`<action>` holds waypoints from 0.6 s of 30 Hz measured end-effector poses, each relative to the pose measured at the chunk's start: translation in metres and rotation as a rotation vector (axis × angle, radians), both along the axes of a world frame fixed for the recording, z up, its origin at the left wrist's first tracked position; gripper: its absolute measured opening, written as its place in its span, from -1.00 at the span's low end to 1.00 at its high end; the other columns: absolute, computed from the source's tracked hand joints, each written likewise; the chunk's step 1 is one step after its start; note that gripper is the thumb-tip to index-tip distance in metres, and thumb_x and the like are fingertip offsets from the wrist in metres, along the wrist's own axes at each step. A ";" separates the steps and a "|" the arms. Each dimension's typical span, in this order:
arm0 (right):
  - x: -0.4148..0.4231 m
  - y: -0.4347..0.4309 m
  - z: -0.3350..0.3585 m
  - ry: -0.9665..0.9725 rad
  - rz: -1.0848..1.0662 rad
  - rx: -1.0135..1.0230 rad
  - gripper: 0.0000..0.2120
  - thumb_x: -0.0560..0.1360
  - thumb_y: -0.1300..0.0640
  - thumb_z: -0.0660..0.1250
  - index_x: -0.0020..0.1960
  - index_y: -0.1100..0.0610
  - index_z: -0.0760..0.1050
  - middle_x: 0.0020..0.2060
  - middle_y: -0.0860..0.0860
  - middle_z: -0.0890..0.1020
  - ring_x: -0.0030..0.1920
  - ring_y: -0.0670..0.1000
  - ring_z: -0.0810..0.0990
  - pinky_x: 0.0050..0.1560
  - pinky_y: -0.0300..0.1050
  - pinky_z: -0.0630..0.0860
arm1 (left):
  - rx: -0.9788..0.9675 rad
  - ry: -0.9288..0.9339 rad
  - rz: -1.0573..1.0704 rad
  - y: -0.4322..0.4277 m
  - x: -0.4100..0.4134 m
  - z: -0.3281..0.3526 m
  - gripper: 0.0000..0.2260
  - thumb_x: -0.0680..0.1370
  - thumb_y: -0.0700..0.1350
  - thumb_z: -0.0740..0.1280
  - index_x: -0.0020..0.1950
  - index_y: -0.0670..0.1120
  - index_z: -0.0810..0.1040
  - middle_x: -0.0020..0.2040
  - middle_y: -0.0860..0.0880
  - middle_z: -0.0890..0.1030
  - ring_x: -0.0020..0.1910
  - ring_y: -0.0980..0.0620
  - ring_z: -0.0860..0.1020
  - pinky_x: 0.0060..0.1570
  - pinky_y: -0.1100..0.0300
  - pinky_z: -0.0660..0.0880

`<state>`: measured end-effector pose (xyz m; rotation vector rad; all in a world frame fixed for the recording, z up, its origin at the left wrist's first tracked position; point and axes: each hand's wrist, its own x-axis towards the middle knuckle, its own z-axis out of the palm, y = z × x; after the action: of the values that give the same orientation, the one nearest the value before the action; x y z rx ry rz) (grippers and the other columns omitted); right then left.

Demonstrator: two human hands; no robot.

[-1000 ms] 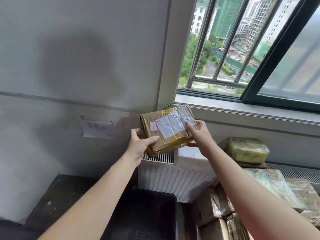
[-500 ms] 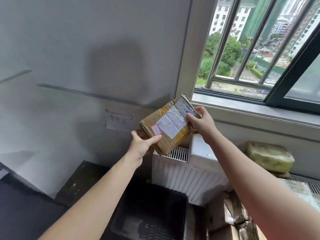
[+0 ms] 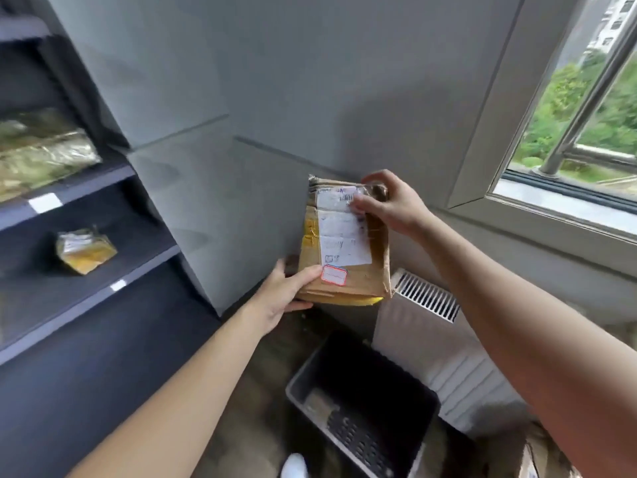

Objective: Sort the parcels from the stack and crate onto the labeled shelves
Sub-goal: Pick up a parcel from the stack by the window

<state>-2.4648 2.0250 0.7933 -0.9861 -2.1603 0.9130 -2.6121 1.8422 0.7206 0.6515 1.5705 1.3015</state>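
Observation:
A brown cardboard parcel (image 3: 348, 243) with a white shipping label and a small red-edged sticker is held upright in front of the grey wall. My left hand (image 3: 282, 293) grips its lower left corner, thumb on the front face. My right hand (image 3: 393, 205) grips its top right corner from above. The dark shelves (image 3: 86, 181) stand at the left, with white label tags on their front edges. A small yellow-taped parcel (image 3: 84, 250) lies on the middle shelf, and a larger wrapped parcel (image 3: 41, 157) on the shelf above. The dark crate (image 3: 362, 405) sits on the floor below.
A white radiator (image 3: 431, 336) stands under the window sill, right of the crate. A cardboard box corner (image 3: 531, 457) shows at the bottom right. A grey wall panel juts out between shelves and radiator. My white shoe tip (image 3: 293, 467) is near the crate.
The view has swung left, bringing the shelves into sight. The parcel has turned from tilted to upright in both hands and moved left, away from the window.

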 end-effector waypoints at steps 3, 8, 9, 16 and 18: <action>-0.037 -0.030 0.000 0.098 0.063 0.004 -0.55 0.47 -0.02 0.46 0.29 0.08 0.44 0.07 -0.06 0.57 0.03 -0.10 0.52 -0.03 -0.35 0.34 | 0.046 -0.064 0.165 -0.034 -0.002 -0.003 -0.47 0.45 0.00 0.50 0.32 0.04 0.34 0.20 0.02 0.58 0.12 0.01 0.60 0.17 -0.16 0.54; -0.087 -0.086 0.004 0.325 0.171 -0.099 -0.51 0.47 0.07 0.48 0.25 0.14 0.31 0.12 0.02 0.55 -0.02 -0.18 0.55 -0.04 -0.49 0.42 | 0.101 -0.035 0.362 -0.091 -0.016 0.006 -0.47 0.44 0.02 0.50 0.34 0.04 0.35 0.23 0.02 0.58 0.10 0.04 0.62 0.13 -0.10 0.58; -0.095 -0.096 0.006 0.341 0.189 -0.116 -0.53 0.47 0.06 0.48 0.24 0.13 0.31 0.13 0.03 0.54 0.00 -0.17 0.54 -0.06 -0.52 0.41 | 0.105 -0.025 0.391 -0.103 -0.020 0.008 -0.45 0.43 0.03 0.51 0.34 0.03 0.36 0.23 0.01 0.59 0.10 0.04 0.63 0.12 -0.09 0.58; -0.140 -0.175 0.017 0.375 0.413 -0.152 -0.54 0.52 0.01 0.41 0.34 0.03 0.30 0.27 -0.03 0.51 0.26 -0.07 0.51 0.24 -0.18 0.45 | 0.139 0.033 0.600 -0.184 -0.033 0.024 -0.45 0.45 0.02 0.48 0.34 -0.03 0.34 0.22 0.00 0.55 0.14 -0.01 0.60 0.14 -0.08 0.57; -0.149 -0.203 0.020 0.379 0.485 -0.166 -0.49 0.52 -0.04 0.39 0.39 -0.01 0.27 0.33 -0.05 0.48 0.31 -0.05 0.49 0.32 -0.07 0.43 | 0.156 0.048 0.641 -0.210 -0.034 0.027 -0.48 0.45 0.01 0.48 0.32 -0.01 0.32 0.20 0.04 0.54 0.15 0.01 0.59 0.16 -0.06 0.57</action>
<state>-2.6133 1.8223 0.8130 -0.3118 -2.0410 1.3968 -2.6465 1.6326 0.7480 0.2700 1.8052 1.9015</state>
